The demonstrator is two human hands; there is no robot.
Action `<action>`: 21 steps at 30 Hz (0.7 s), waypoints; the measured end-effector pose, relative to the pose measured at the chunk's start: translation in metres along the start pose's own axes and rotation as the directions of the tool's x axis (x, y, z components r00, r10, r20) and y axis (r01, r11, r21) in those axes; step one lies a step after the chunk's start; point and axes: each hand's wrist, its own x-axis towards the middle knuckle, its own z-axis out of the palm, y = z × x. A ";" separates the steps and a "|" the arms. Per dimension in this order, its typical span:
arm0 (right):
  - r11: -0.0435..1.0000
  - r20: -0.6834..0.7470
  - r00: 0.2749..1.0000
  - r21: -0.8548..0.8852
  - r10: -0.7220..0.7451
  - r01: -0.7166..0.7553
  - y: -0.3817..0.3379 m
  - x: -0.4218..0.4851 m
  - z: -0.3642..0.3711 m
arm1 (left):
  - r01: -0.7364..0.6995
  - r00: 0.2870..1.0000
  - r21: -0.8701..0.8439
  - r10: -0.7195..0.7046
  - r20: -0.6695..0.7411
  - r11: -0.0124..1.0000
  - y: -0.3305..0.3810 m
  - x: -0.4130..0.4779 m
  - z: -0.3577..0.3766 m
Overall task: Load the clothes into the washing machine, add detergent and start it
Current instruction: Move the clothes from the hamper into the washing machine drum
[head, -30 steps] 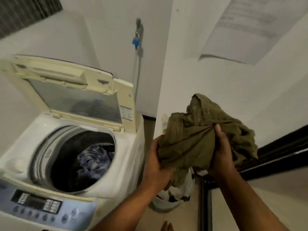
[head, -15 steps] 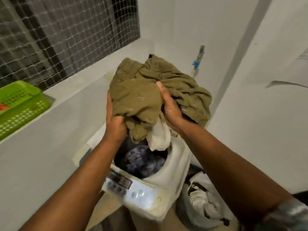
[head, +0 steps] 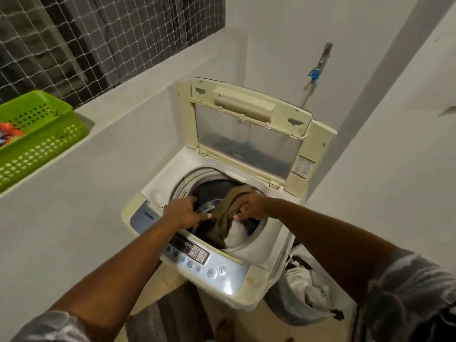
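Washer: top-loading washing machine stood in the wall corner, lid raised upright at the rear edge.
Drum: olive-green garment lay inside the drum opening, draped toward its front rim, over a white cloth and bluish patterned laundry.
Left hand: left hand was over the opening's left rim, fingers spread, thumb touching the olive garment; grasp could not be told.
Right hand: right hand had fingers curled, pinching a fold of the olive garment.
Control panel: control panel ran along the front edge, untouched.
Right of washer: laundry basket on the floor, pale clothes inside.
Ledge, left: green plastic basket.
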 end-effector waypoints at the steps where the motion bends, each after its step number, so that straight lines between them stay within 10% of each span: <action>1: 0.999 -0.004 0.999 0.013 -0.044 0.044 0.010 -0.002 0.004 | -0.031 0.998 -0.019 0.030 -0.049 0.999 0.007 -0.002 0.002; 7: 0.909 -0.331 0.936 0.342 -0.119 0.237 0.093 -0.043 0.013 | -0.394 0.900 -0.339 0.285 -0.330 0.854 0.104 -0.047 0.025; 12: 0.767 -0.589 0.766 0.607 0.257 0.210 0.200 -0.103 0.037 | -0.597 0.798 -0.444 0.549 -0.249 0.668 0.231 -0.097 0.100; 21: 0.548 -0.151 0.750 0.775 0.644 -0.315 0.395 -0.108 0.190 | -0.248 0.876 -0.503 0.413 0.248 0.828 0.356 -0.045 0.339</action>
